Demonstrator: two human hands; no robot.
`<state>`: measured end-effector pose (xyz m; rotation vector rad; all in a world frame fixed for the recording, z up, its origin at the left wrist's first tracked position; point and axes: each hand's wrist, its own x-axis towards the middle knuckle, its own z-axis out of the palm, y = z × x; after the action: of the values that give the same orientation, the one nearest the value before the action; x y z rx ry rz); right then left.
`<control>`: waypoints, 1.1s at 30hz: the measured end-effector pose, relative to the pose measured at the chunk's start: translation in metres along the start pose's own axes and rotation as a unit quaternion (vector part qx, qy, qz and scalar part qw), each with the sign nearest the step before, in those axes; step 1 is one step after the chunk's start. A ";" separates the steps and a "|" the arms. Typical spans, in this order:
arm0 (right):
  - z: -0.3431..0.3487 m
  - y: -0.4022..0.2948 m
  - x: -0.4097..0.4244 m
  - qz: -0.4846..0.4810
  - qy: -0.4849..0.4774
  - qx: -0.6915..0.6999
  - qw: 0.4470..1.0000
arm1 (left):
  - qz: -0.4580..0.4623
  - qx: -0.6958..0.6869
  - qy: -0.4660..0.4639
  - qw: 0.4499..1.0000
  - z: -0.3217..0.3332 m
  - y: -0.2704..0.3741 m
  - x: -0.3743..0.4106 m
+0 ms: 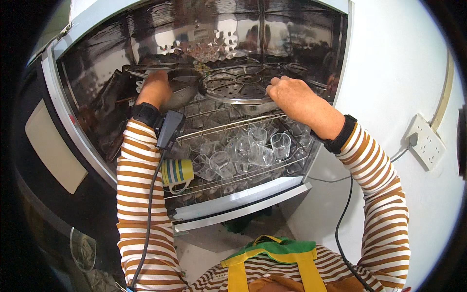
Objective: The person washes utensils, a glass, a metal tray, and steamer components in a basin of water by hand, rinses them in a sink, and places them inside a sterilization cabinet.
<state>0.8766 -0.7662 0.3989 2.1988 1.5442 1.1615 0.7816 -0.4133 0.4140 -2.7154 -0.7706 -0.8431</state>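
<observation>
My right hand (293, 93) pinches the right rim of a round perforated metal steamer plate (248, 79). Beneath that plate shows part of a perforated metal basket (257, 108). My left hand (157, 87) is against the left side of a metal strainer (182, 95), under its long handle (149, 68). The left fingers are hidden, so their hold cannot be made out. Both hands reach into a shiny metal-lined cabinet (237, 25), above a wire rack (233, 126).
Several clear drinking glasses (244, 149) crowd a lower rack. A yellow striped mug (177, 172) lies on its side beside my left forearm. The cabinet's dark door (54, 146) stands open at left. A white wall (394, 73) with a power strip (425, 142) and cables is at right.
</observation>
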 end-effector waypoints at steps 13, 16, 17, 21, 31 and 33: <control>-0.048 -0.032 -0.052 0.060 0.185 0.088 0.977 | 0.039 -0.172 0.081 0.981 -0.010 0.022 -0.002; -0.063 -0.049 -0.082 0.068 0.211 0.163 0.961 | 0.106 -0.240 0.084 0.961 -0.001 0.030 0.001; -0.066 -0.053 -0.091 0.067 0.218 0.183 0.956 | 0.136 -0.261 0.080 0.952 0.002 0.033 0.002; -0.070 -0.070 -0.133 0.090 0.196 0.283 0.935 | 0.188 -0.329 -0.014 0.925 -0.007 0.057 -0.013; -0.034 -0.094 -0.194 0.186 0.154 0.447 0.861 | 0.243 -0.372 -0.096 0.891 0.008 0.059 -0.003; -0.027 -0.096 -0.200 0.198 0.151 0.456 0.855 | 0.243 -0.403 -0.090 0.878 0.005 0.058 -0.006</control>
<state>0.7632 -0.9059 0.2665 3.1840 2.1607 1.0113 0.8106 -0.4635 0.4045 -3.4811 0.3748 -0.9277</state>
